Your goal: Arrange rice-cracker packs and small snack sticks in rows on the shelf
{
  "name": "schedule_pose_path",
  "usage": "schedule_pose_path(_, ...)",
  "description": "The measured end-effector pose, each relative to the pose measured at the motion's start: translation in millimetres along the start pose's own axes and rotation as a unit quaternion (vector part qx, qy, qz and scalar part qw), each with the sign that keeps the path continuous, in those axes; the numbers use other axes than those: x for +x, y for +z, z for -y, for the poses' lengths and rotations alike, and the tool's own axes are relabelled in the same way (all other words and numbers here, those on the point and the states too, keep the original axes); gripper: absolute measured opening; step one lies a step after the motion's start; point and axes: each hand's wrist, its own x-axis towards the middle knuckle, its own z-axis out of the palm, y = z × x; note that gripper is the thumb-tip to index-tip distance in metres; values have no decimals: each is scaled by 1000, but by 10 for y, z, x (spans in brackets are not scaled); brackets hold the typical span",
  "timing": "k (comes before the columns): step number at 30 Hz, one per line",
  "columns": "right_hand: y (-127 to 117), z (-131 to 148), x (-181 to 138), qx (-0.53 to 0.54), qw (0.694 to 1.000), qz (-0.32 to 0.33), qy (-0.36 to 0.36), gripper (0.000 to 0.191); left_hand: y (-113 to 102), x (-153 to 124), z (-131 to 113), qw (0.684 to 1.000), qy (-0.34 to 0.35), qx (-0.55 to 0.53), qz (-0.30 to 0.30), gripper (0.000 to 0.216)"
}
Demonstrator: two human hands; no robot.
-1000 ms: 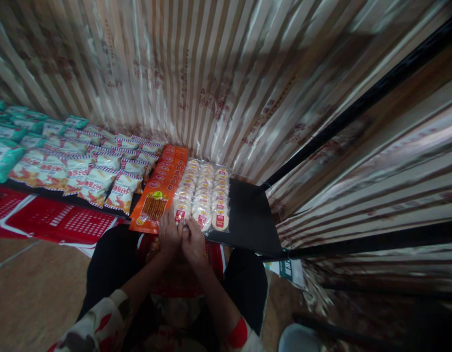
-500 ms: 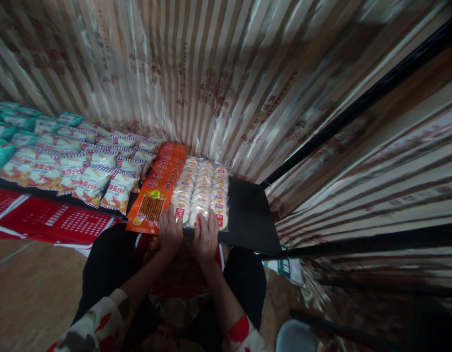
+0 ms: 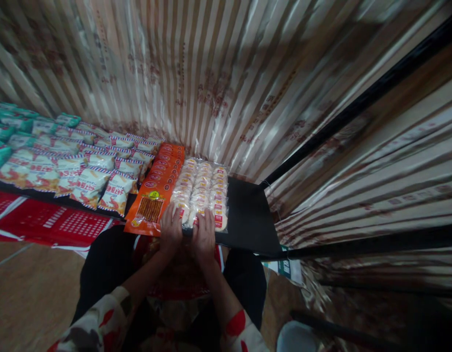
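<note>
Both my hands are at the front edge of a black shelf, on small clear packs of round white crackers laid in three overlapping rows. My left hand touches the front of the left row, its fingers stretched forward and its thumb apart. On the front pack of the middle row lies my right hand, also with outstretched fingers. Neither hand is wrapped round a pack. An orange snack packet with a window showing brown sticks lies just left of the crackers, close to my left hand.
White snack bags with striped edges fill the shelf farther left, with green bags beyond. A red basket stands below. Behind hangs a striped curtain; black poles slant across the right side.
Hardly anything differs. My hands stay on the front cracker packs, with only slight finger movement. The snack bags and orange packet appear shifted a little left and down in view.
</note>
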Motion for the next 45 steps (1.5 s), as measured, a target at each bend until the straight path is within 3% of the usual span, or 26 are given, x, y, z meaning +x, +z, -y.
schedule_pose_path(3, -3, 3, 2, -5, 1000, 0, 6, 38, 42, -14, 34, 999, 35, -6, -4, 38)
schedule_pose_path(6, 1, -2, 3, 0, 1000, -5, 10, 39, 55, -5, 13, 999, 27, 11, -13, 38)
schedule_pose_path(14, 37, -49, -8, -6, 1000, -4, 4, 38, 35, 99, -77, 994, 71, 79, 12, 47)
schedule_pose_path(27, 52, -59, -4, -10, 1000, -18, -11, 35, 83, 360, -196, 993, 25, 106, 41, 50)
schedule_pose_path(45, 9, -38, 37, 2, 1000, -28, 0, 30, 135, 480, -245, 992, -12, 106, 60, 47)
